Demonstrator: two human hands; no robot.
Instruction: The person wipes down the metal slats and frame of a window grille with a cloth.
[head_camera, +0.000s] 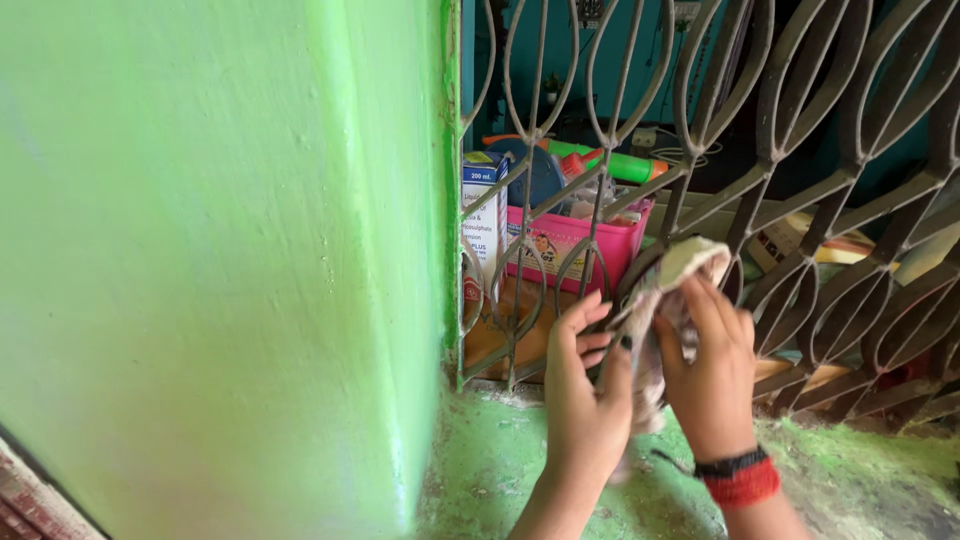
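Wiping the metal window grille (800, 130) seems the step in hand; left hand (585, 395) and right hand (712, 370) each grip a grubby cloth (672, 290) pressed against a bar beside the pink basket (575, 240); shifting along likely needs firm pressure.

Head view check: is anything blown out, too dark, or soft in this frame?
Head view: green wall brightly lit, washed pale at upper left; room behind the metal grille falls into deep shadow; left hand, right hand and cloth evenly lit but slightly soft; grille bars bow a little toward the edges.
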